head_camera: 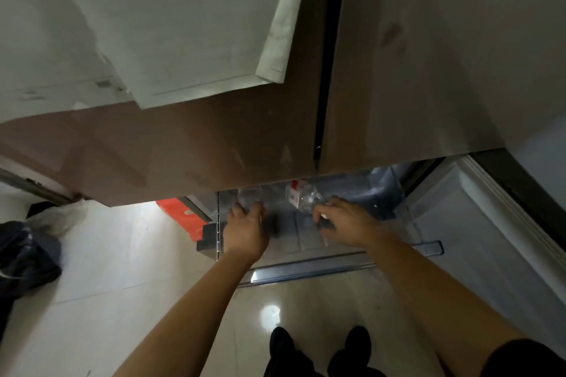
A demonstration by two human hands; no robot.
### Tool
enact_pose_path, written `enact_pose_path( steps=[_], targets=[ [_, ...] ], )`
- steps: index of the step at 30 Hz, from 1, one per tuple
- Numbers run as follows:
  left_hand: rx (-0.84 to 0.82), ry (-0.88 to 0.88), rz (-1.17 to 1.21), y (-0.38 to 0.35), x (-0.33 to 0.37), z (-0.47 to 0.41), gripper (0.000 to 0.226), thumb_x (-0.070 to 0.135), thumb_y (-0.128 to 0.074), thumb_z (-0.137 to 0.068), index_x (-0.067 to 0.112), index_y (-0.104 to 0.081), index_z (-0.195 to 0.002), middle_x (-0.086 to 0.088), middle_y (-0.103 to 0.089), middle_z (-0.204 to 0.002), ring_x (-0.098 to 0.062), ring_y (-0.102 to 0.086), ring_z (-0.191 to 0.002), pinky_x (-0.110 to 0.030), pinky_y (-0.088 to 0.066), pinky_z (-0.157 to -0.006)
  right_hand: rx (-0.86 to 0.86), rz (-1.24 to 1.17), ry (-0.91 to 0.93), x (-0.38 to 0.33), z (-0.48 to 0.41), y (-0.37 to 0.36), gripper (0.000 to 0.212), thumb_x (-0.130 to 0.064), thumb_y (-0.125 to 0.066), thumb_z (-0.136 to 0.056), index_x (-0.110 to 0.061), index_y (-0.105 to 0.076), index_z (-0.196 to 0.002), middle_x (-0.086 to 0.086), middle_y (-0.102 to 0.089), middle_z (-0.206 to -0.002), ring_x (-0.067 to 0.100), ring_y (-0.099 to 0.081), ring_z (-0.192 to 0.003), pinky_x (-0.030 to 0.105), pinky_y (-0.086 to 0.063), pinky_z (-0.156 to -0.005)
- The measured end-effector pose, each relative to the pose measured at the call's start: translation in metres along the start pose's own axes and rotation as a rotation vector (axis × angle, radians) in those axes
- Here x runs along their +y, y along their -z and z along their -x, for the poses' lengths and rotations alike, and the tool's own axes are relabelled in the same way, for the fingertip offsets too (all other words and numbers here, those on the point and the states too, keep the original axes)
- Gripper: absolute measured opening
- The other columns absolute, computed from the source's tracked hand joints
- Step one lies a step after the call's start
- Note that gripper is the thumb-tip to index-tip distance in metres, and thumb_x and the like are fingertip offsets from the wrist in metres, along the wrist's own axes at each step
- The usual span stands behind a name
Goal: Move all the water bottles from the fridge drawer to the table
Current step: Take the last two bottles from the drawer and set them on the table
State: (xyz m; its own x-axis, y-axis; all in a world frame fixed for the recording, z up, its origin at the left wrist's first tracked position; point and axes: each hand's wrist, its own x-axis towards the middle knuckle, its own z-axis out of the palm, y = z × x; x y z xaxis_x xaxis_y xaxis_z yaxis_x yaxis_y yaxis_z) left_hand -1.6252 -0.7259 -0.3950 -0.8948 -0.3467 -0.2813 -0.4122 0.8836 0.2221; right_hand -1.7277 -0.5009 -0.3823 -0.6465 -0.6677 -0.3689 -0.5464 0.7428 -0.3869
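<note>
Head view: a clear water bottle [301, 197] with a red cap lies at the fridge drawer's [395, 193] back edge, under the brown fridge doors [214, 147], the right hand [343, 220] curled at it, the left hand [245, 229] half-open on another bottle [249, 193].

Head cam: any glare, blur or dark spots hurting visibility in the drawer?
Head view: dim drawer; clear bottle low-contrast, red cap visible; both hands, left and right, slightly motion-blurred; lamp glare on floor; wide-angle bending at edges.
</note>
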Motion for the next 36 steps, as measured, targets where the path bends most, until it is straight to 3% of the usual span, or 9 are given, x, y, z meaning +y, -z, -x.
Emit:
enact_pose_path(
  steps=[5, 10, 12, 15, 18, 23, 27, 30, 36],
  targets=[
    [0.384, -0.069, 0.092, 0.024, 0.019, 0.017, 0.024, 0.024, -0.075, -0.083, 0.011, -0.064, -0.100, -0.022, -0.061, -0.095, -0.041, -0.058, -0.088, -0.044, -0.054, -0.066, 0.300, -0.090, 0.064, -0.008, 0.016, 0.038, 0.009, -0.033, -0.051, -0.098, -0.033, -0.053, -0.107, 0.003, -0.067, -0.097, 0.027, -0.065, -0.085, 0.031, -0.044, -0.066],
    [0.546, -0.118, 0.264, 0.028, 0.029, 0.030, 0.021, 0.034, -0.062, -0.092, 0.014, -0.060, -0.099, -0.010, -0.064, -0.094, -0.029, -0.056, -0.087, -0.043, -0.051, -0.071, 0.344, -0.011, 0.029, -0.005, 0.036, 0.057, 0.030, -0.044, -0.050, -0.098, -0.031, -0.054, -0.125, 0.007, -0.071, -0.090, 0.030, -0.068, -0.082, 0.028, -0.037, -0.066],
    [0.535, -0.125, 0.312, 0.026, 0.033, 0.033, 0.026, 0.040, -0.057, -0.093, 0.016, -0.059, -0.102, -0.007, -0.063, -0.095, -0.026, -0.056, -0.089, -0.044, -0.052, -0.073, 0.333, -0.058, -0.006, -0.004, 0.042, 0.055, 0.027, -0.046, -0.053, -0.095, -0.033, -0.055, -0.120, 0.003, -0.068, -0.085, 0.028, -0.068, -0.083, 0.028, -0.039, -0.066],
    [0.468, -0.113, 0.408, 0.022, 0.042, 0.035, 0.035, 0.041, -0.065, -0.091, 0.015, -0.058, -0.113, -0.006, -0.062, -0.105, -0.022, -0.057, -0.098, -0.040, -0.053, -0.079, 0.397, -0.225, -0.086, -0.001, 0.048, 0.048, 0.031, -0.047, -0.061, -0.089, -0.031, -0.057, -0.115, 0.002, -0.072, -0.095, 0.027, -0.067, -0.091, 0.033, -0.049, -0.072],
    [0.424, -0.087, 0.427, 0.012, 0.051, 0.038, 0.044, 0.047, -0.070, -0.084, 0.014, -0.062, -0.112, -0.007, -0.055, -0.106, -0.024, -0.056, -0.098, -0.037, -0.053, -0.076, 0.389, -0.343, -0.216, -0.001, 0.051, 0.037, 0.046, -0.059, -0.068, -0.081, -0.034, -0.056, -0.118, -0.001, -0.071, -0.108, 0.024, -0.065, -0.101, 0.032, -0.051, -0.080],
    [0.261, 0.049, 0.579, -0.002, 0.056, 0.048, 0.055, 0.061, -0.071, -0.075, 0.024, -0.062, -0.115, -0.001, -0.051, -0.117, -0.021, -0.058, -0.104, -0.028, -0.047, -0.083, 0.326, -0.282, -0.296, 0.001, 0.052, 0.015, 0.076, -0.076, -0.073, -0.060, -0.041, -0.048, -0.122, -0.004, -0.058, -0.123, 0.022, -0.061, -0.108, 0.034, -0.052, -0.083],
    [0.059, 0.012, 0.501, -0.002, 0.053, 0.049, 0.074, 0.057, -0.082, -0.064, 0.026, -0.052, -0.124, 0.002, -0.049, -0.126, -0.013, -0.052, -0.104, -0.029, -0.047, -0.090, 0.263, -0.251, -0.360, 0.004, 0.049, 0.004, 0.097, -0.060, -0.086, -0.059, -0.038, -0.035, -0.138, 0.007, -0.039, -0.140, 0.033, -0.055, -0.119, 0.041, -0.049, -0.091],
    [-0.007, 0.009, 0.560, -0.001, 0.053, 0.051, 0.079, 0.047, -0.087, -0.061, 0.026, -0.048, -0.127, 0.003, -0.049, -0.127, -0.012, -0.051, -0.105, -0.025, -0.045, -0.090, 0.280, -0.398, -0.384, 0.007, 0.044, -0.005, 0.095, -0.049, -0.089, -0.060, -0.037, -0.034, -0.137, 0.005, -0.048, -0.140, 0.031, -0.056, -0.120, 0.039, -0.050, -0.091],
    [0.086, 0.104, 0.793, 0.005, 0.042, 0.049, 0.051, 0.025, -0.083, -0.069, 0.021, -0.054, -0.111, 0.001, -0.066, -0.103, -0.016, -0.064, -0.091, -0.032, -0.055, -0.079, 0.271, -0.469, -0.423, 0.003, 0.040, -0.006, 0.083, -0.044, -0.084, -0.073, -0.029, -0.036, -0.139, 0.003, -0.063, -0.124, 0.027, -0.061, -0.111, 0.029, -0.043, -0.077]
  ],
)
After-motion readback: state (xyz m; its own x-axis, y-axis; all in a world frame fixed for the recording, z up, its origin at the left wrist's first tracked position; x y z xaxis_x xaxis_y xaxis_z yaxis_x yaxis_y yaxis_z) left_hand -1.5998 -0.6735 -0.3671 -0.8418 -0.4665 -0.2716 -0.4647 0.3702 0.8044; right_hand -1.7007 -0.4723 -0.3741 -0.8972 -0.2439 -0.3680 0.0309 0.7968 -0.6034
